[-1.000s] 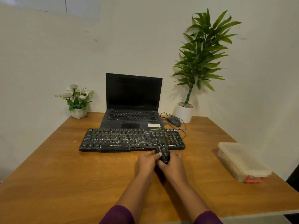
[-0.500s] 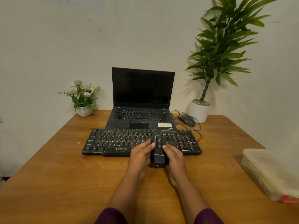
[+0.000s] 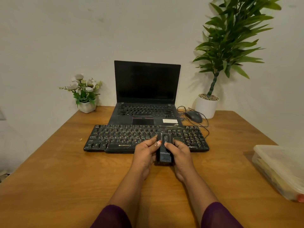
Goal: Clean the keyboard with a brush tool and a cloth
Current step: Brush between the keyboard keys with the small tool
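The left hand [image 3: 145, 151] and the right hand [image 3: 180, 153] are clamped on 1 black brush tool [image 3: 165, 153] from either side, fingers curled round its edges. The left thumb lies against its left edge, and the right thumb tip rests on the oval slider in the upper half of its top face. The tool is a flat black block with pale lettering near its near end. It points away from the person, its far end over the near right part of the keyboard [image 3: 121, 137]. Whether it touches the keys or the desk [image 3: 62, 175] below cannot be told.

The keyboard is black and lies flat across the middle of the desk. Right behind it stands an open laptop [image 3: 146, 89] with a dark screen. A wired mouse [image 3: 194, 116] lies to the right of the laptop, its cable looping toward the keyboard. Beside the mouse is a tall green plant in a white pot [image 3: 206, 107]. A small white pot of flowers [image 3: 86, 107] sits at the far left corner. A lidded plastic box [image 3: 278, 168] lies at the right edge. 2 purple sleeves [image 3: 111, 217] show at the bottom.
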